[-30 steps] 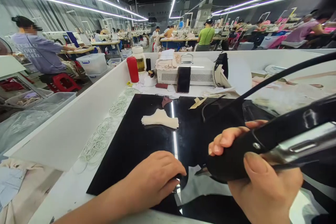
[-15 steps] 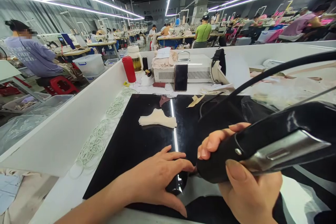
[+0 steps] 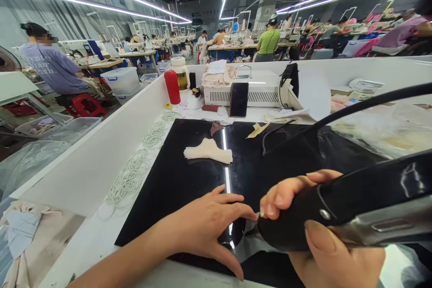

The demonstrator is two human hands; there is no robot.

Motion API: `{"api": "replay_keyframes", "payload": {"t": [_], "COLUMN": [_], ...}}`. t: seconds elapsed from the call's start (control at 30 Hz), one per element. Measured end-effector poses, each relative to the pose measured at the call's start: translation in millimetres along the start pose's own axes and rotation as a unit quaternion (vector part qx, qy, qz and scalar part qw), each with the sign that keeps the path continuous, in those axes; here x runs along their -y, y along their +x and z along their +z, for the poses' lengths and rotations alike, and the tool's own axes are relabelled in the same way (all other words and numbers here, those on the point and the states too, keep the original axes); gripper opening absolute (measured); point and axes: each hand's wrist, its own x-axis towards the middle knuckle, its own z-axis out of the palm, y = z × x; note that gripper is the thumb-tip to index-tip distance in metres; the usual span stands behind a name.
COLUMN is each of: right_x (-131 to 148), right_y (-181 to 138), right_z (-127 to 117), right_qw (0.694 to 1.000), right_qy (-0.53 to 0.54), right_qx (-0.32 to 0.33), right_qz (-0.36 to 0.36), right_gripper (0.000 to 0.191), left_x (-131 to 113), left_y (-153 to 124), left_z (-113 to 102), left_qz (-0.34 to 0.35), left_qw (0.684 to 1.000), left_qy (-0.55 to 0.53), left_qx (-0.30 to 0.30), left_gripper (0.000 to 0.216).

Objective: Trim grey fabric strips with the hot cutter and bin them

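Note:
My right hand (image 3: 340, 252) is wrapped around a black corded hand tool (image 3: 378, 193) with a long metal lever along its side. My thumb lies against the lever, and fingers curl over the tool's rounded front end. To its left, my left hand (image 3: 211, 220) is spread low over the glossy black board (image 3: 162, 189), its forefinger tip right at the tool's front. Whether that finger touches the tool I cannot tell. A greyish piece (image 3: 251, 247) shows between the hands, mostly hidden. Farther back lies a stack of cream fabric pieces (image 3: 208, 150).
Pale green cord loops (image 3: 130, 180) run along the left side. At the back stand a red cup (image 3: 172, 87), a phone (image 3: 239, 99) and a white vented box (image 3: 259, 90). The tool's cable (image 3: 367, 108) arcs rightward. A clear plastic bag (image 3: 388, 130) lies right. People sit beyond the partition.
The camera view has turned slightly left, so the scene sits farther right. The tool and my right hand have shifted right and a little lower. My left hand keeps its spread pose.

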Motion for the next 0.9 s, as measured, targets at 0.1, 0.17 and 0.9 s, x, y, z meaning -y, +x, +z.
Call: {"api": "replay_keyframes", "payload": {"t": [0.1,0.17,0.9], "right_x": [5.7,11.2,26.8], "right_y": [0.7,0.3,28.5], "right_z": [-1.1,-0.8,-9.1], "right_qw": [0.999,0.998,0.994], "right_qy": [-0.028,-0.045,-0.041], "right_qx": [0.011,0.016,-0.101], "right_qz": [0.023,0.029,-0.010], "right_gripper": [0.036,0.038,0.046], "left_x": [-0.4,-1.5,0.0], "left_y": [0.7,1.3,-7.9], "left_z": [-0.5,-2.0,-20.8], "left_qz": [0.002,-0.001,0.022], "left_qw": [1.000,1.000,0.992], "left_qy": [-0.002,-0.005,0.122], "left_qx": [-0.004,0.000,-0.014], "left_gripper": [0.085,0.084,0.010]}}
